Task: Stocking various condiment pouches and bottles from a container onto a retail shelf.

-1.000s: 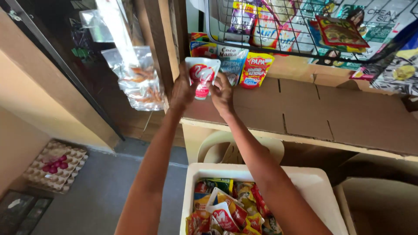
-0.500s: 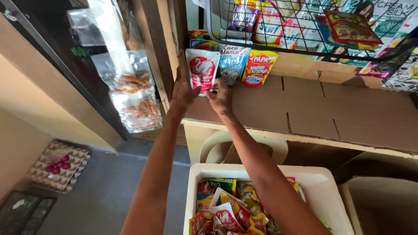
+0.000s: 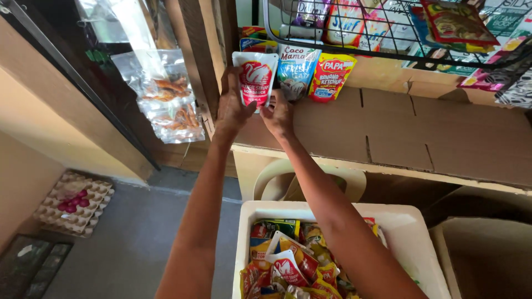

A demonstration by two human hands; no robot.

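Two hands stand one white and red pouch [image 3: 255, 78] upright on the cardboard shelf [image 3: 421, 133], at the left end of the row. The left hand [image 3: 233, 105] grips its left edge and the right hand [image 3: 279, 113] pinches its lower right corner. It would sit best squared beside the blue pouch [image 3: 297, 72] and yellow pouch [image 3: 331, 76], base flat before release.

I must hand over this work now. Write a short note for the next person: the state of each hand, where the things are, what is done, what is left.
Left hand: grip on the left edge of the white and red pouch, held upright on the cardboard-covered shelf.
Right hand: fingers at the pouch's bottom right corner.
Done: a blue-green pouch and a yellow pouch stand upright in a row to its right.
Left: the white bin below holds many more sachets; the held pouch is not yet released.
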